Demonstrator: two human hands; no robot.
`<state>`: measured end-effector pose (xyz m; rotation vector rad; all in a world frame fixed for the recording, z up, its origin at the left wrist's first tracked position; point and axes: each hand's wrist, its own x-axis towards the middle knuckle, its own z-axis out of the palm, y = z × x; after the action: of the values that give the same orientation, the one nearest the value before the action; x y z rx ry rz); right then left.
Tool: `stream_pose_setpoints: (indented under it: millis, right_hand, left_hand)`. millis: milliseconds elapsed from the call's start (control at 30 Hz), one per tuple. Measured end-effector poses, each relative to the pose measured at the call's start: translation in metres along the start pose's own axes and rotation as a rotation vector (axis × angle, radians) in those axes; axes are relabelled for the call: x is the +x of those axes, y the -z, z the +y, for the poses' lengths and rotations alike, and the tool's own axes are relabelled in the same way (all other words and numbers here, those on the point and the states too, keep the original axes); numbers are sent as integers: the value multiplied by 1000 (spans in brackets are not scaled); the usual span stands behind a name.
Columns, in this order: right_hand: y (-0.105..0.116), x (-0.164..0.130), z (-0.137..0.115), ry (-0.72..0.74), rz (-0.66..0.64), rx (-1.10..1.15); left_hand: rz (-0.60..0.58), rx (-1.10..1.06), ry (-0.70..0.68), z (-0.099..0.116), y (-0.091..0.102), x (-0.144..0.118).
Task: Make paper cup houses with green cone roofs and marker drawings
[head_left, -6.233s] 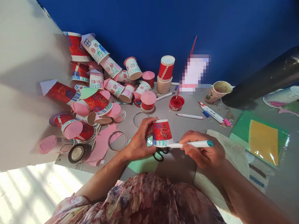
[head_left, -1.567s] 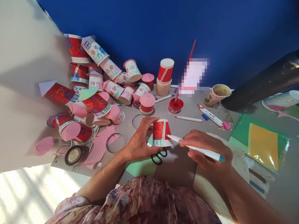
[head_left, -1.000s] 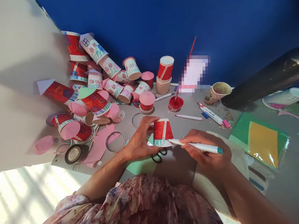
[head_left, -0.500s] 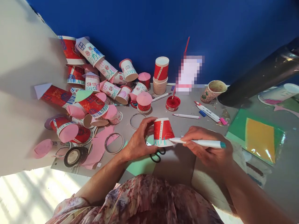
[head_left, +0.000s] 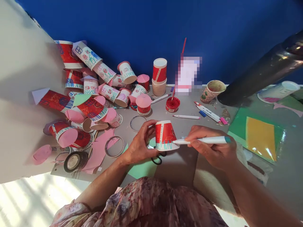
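Observation:
A red and white paper cup (head_left: 167,134) is held upside down, its wide rim low, by my left hand (head_left: 142,142) gripping its left side. Teal zigzag strokes run along the white band near that rim. My right hand (head_left: 210,145) is closed around a white felt-tip marker (head_left: 205,140) with a teal end; its tip meets the cup near the right end of the strokes. Below the cup lie scissors with black handles (head_left: 156,160), partly covered by my left hand, and light green paper (head_left: 142,167).
Decorated paper cups (head_left: 92,107) are heaped at the left. Tape rings (head_left: 114,147), black tape (head_left: 72,161) and pink paper (head_left: 98,151) lie nearer. Behind are stacked cups (head_left: 159,77), a red paint pot (head_left: 172,104) and markers (head_left: 208,112). A black pipe (head_left: 255,71) slants at right beside green-yellow sheets (head_left: 260,135).
The teal zigzag has grown further right along the cup's band. The cup has turned slightly in my left hand, and the marker tip has stayed close to the rim.

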<state>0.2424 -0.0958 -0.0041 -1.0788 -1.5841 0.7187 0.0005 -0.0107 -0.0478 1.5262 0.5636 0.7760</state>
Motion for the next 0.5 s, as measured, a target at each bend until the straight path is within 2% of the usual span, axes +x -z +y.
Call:
stream_pose_setpoints:
  millis: [67,200,300,433,500]
  right_hand:
    - [0,1,0,-6,-38,25]
    - [1,1,1,28,25,33]
    - [3,0,3,-4,-19,82]
    - [5,-2,5,8,38,98]
    - [5,-3,6,-15,4,115]
  left_hand:
    - [7,-9,20,1,-1,0]
    - [20,-23,50,1,-2,0]
    - [5,-89,27,0,-3,0]
    - [-17,-141,42,-1,-4,0]
    - [-6,-164,39,-1,-5,0]
